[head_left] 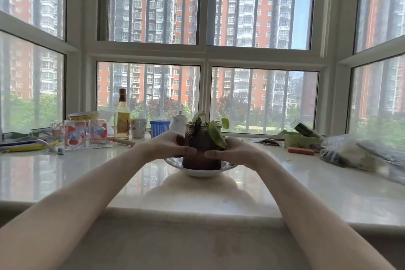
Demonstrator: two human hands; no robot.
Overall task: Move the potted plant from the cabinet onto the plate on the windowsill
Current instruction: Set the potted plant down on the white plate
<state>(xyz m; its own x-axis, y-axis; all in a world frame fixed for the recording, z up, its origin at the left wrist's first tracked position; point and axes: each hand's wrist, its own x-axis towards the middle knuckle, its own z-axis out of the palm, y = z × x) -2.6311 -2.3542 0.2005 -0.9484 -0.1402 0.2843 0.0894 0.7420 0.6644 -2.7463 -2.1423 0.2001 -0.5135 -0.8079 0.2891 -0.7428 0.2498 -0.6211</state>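
The potted plant (200, 161), a dark brown textured glass pot with a few drooping green leaves, stands in the white plate (201, 173) on the pale marble windowsill (87, 173). My left hand (168, 143) wraps the pot's left side and my right hand (233, 149) wraps its right side. The fingertips of both hands meet across the front of the pot. The pot's base seems to rest on the plate, upright.
At the left stand printed drinking glasses (75, 135), a bowl (84, 115), an amber bottle (122, 116), a mug (138, 127), a blue box (160, 127) and a white teapot (178, 123). A green box (300, 139) and a plastic bag (355, 152) lie at the right. Window panes close the back.
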